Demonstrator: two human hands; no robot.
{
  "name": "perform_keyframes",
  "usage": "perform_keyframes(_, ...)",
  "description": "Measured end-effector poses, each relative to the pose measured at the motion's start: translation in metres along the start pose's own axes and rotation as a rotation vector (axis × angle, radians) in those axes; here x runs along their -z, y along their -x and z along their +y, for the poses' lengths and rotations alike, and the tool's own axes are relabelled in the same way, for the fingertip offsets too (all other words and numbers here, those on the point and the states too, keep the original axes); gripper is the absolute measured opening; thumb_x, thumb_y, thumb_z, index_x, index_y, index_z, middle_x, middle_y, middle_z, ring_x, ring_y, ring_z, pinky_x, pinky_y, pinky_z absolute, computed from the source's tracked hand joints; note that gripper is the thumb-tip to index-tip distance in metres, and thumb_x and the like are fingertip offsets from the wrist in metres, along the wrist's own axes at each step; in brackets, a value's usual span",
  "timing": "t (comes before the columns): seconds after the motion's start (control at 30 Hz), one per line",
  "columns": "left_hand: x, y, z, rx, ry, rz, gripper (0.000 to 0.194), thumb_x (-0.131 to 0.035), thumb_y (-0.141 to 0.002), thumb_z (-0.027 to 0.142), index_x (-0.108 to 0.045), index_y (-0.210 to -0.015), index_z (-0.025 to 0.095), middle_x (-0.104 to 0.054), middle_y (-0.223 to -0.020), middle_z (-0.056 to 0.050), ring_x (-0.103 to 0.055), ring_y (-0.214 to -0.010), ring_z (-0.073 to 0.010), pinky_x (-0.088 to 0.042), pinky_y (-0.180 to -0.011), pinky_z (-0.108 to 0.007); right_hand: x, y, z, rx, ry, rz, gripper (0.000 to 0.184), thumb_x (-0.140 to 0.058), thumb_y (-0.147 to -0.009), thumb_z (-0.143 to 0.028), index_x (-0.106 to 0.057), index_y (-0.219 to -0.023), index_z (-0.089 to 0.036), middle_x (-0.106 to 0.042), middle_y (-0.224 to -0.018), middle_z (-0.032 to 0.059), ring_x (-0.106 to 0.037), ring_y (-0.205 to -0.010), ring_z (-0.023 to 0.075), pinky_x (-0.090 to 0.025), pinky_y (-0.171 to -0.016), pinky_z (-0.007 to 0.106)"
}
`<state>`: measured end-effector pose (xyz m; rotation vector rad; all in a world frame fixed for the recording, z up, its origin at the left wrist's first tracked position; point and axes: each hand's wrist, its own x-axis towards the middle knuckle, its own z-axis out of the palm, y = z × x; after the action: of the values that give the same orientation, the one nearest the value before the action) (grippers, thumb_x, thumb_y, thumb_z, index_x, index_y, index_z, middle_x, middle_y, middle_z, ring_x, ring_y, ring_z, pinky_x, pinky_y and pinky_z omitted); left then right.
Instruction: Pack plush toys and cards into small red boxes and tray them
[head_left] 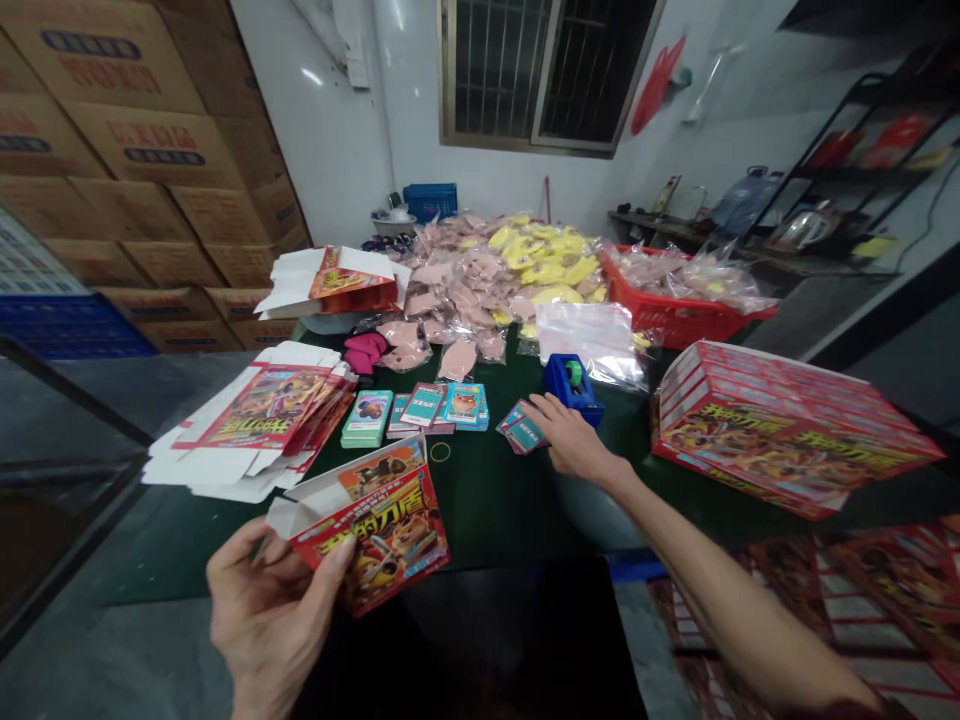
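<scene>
In my left hand (274,610) is a small red printed cardboard box (390,540), its white flaps standing open. The thumb presses on its front; the other fingers are behind it. My right hand (570,440) reaches forward, fingers stretched over the right edge of a small stack of teal cards (519,428) on the table. Just behind that hand stands a blue tape dispenser (574,390) with a green roll. Left of these cards lie a green-edged card stack (367,418), pink-edged cards (421,408) and blue-edged cards (465,405). A rubber band (440,452) lies in front.
Flattened boxes (255,420) are piled at left, with more printed boxes (352,285) behind. Bagged pink pieces (457,275) and yellow pieces (551,250) heap up at the back. Clear bags (589,335), a red basket (675,322) and wrapped game boxes (787,425) stand to the right.
</scene>
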<state>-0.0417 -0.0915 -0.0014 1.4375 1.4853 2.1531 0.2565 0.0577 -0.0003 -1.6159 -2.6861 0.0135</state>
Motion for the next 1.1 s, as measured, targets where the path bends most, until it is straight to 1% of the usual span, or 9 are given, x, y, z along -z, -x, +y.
perform_keyframes(0.07,0.000,-0.001,0.000,0.012,0.014,-0.008,0.057,-0.076,-0.052,0.007,-0.048,-0.101,0.019,-0.049,-0.064,0.010,-0.055,-0.046,-0.0044,-0.054,-0.054,-0.015,0.003,-0.020,0.015,0.082,0.018,-0.149,0.089,-0.052,-0.060,0.004,-0.026,-0.142,-0.019,-0.022,-0.150,0.0142,-0.018,-0.137,0.0341,-0.037,-0.096,0.049)
perform_keyframes(0.2,0.001,-0.002,-0.001,0.067,0.045,-0.029,0.058,-0.077,-0.050,0.006,-0.049,-0.099,0.020,-0.048,-0.066,0.010,-0.056,-0.048,-0.0044,-0.055,-0.056,-0.015,0.010,-0.056,0.021,0.207,-0.003,-0.271,0.084,-0.061,-0.059,-0.002,-0.036,-0.137,-0.021,-0.040,-0.140,0.0122,-0.037,-0.129,0.0293,-0.041,-0.093,0.041)
perform_keyframes(0.3,0.004,-0.001,-0.002,0.097,0.052,-0.024,0.059,-0.078,-0.049,0.007,-0.049,-0.099,0.020,-0.047,-0.065,0.010,-0.058,-0.048,-0.0060,-0.056,-0.056,-0.017,0.009,-0.072,0.023,0.253,-0.005,-0.290,0.071,-0.067,-0.064,-0.014,-0.044,-0.131,-0.020,-0.049,-0.131,0.0114,-0.050,-0.115,0.0267,-0.043,-0.090,0.038)
perform_keyframes(0.47,0.004,0.001,0.000,0.119,0.060,-0.005,0.058,-0.078,-0.049,0.008,-0.050,-0.099,0.020,-0.049,-0.066,0.009,-0.059,-0.050,-0.0070,-0.056,-0.057,-0.019,0.005,-0.079,0.028,0.256,0.016,-0.265,0.066,-0.072,-0.064,-0.024,-0.050,-0.126,-0.018,-0.050,-0.123,0.0137,-0.053,-0.107,0.0290,-0.045,-0.084,0.037)
perform_keyframes(0.7,0.003,0.002,0.001,0.112,0.071,-0.012,0.057,-0.078,-0.051,0.008,-0.051,-0.101,0.019,-0.053,-0.067,0.008,-0.059,-0.051,-0.0064,-0.056,-0.055,-0.017,0.010,-0.086,0.025,0.324,0.003,-0.276,0.068,-0.059,-0.062,0.001,-0.052,-0.124,-0.026,-0.042,-0.137,0.0098,-0.046,-0.121,0.0266,-0.041,-0.092,0.038)
perform_keyframes(0.83,0.004,0.004,0.004,0.027,0.068,-0.043,0.061,-0.075,-0.055,0.002,-0.050,-0.109,0.020,-0.058,-0.073,0.007,-0.065,-0.057,-0.0074,-0.057,-0.061,-0.015,0.019,-0.082,0.019,0.251,-0.032,-0.148,0.072,-0.056,-0.062,0.005,-0.048,-0.129,-0.020,-0.037,-0.141,0.0171,-0.036,-0.129,0.0337,-0.036,-0.096,0.049)
perform_keyframes(0.93,0.000,0.008,0.011,-0.037,0.069,-0.070,0.066,-0.071,-0.059,-0.002,-0.048,-0.115,0.023,-0.063,-0.083,0.004,-0.067,-0.062,-0.0078,-0.056,-0.061,-0.014,0.036,-0.050,0.000,0.171,-0.130,0.064,0.059,-0.048,-0.079,-0.006,-0.036,-0.136,-0.014,-0.038,-0.139,0.0205,-0.037,-0.128,0.0305,-0.036,-0.097,0.049)
perform_keyframes(1.03,-0.013,0.015,0.017,-0.148,0.085,-0.054,0.067,-0.069,-0.060,-0.005,-0.048,-0.117,0.026,-0.064,-0.097,0.001,-0.067,-0.067,-0.0079,-0.056,-0.058,-0.013,0.047,0.002,-0.038,0.258,-0.675,0.317,0.042,-0.046,-0.089,-0.023,-0.041,-0.131,-0.021,-0.057,-0.120,0.0104,-0.055,-0.108,0.0208,-0.046,-0.090,0.038)
perform_keyframes(1.1,-0.023,0.019,0.015,-0.199,0.106,-0.052,0.067,-0.068,-0.062,-0.004,-0.048,-0.119,0.026,-0.065,-0.101,-0.001,-0.068,-0.076,-0.0107,-0.057,-0.062,-0.015,0.044,0.032,-0.070,0.354,-1.001,0.393,0.042,-0.051,-0.087,-0.028,-0.044,-0.128,-0.024,-0.060,-0.115,0.0079,-0.058,-0.103,0.0199,-0.048,-0.088,0.037)
